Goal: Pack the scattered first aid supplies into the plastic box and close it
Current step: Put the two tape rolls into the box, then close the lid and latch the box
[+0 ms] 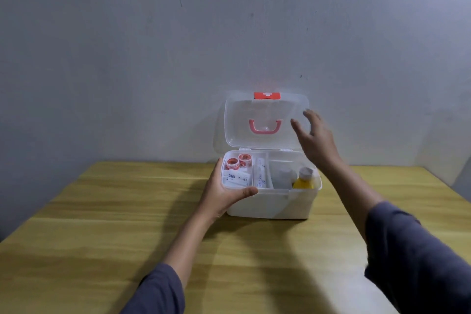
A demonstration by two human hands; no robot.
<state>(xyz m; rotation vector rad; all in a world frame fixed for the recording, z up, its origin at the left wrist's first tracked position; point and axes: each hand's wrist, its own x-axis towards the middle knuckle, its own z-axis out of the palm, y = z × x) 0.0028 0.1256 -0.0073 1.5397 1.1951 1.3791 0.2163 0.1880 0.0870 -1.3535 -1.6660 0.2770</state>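
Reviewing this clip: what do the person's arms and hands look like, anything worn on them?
Both hands, the left hand and the right hand, are bare: no gloves, and no rings, watch or bracelet show at this resolution. Each arm wears a loose, dark blue-grey sleeve, the left sleeve and the right sleeve, pushed up so the forearms are uncovered. The fabric looks plain, with no visible print or logo.
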